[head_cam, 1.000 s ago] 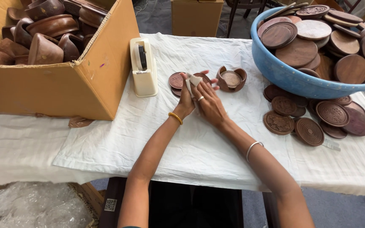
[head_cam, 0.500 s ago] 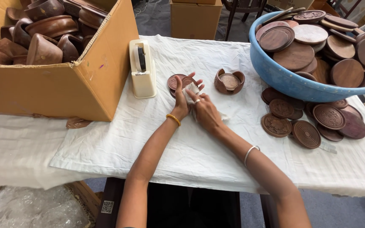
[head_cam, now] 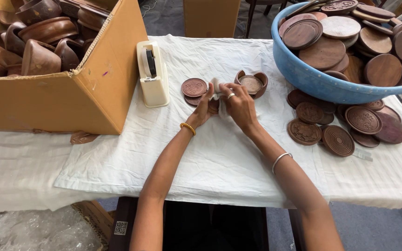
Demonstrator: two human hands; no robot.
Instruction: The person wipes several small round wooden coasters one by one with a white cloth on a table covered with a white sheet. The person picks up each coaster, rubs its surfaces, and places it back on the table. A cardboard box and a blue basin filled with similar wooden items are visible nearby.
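Note:
My left hand (head_cam: 204, 110) and my right hand (head_cam: 239, 105) meet at the middle of the table, both closed around a small white cloth (head_cam: 217, 88) wrapped over a brown wooden disc that is mostly hidden. Just left of my hands lie carved round wooden coasters (head_cam: 194, 87) in a short stack. Right behind my right hand sits a wooden coaster holder (head_cam: 252, 83) with discs inside.
A cream tape dispenser (head_cam: 152, 73) stands beside a cardboard box (head_cam: 77, 93) full of wooden holders at the left. A blue tub (head_cam: 312, 79) heaped with wooden discs sits at the right, with loose carved coasters (head_cam: 338, 139) on the white tablecloth (head_cam: 219, 162) below it.
My hands have stayed together on the cloth and disc, turning it slightly. The view has shifted a little.

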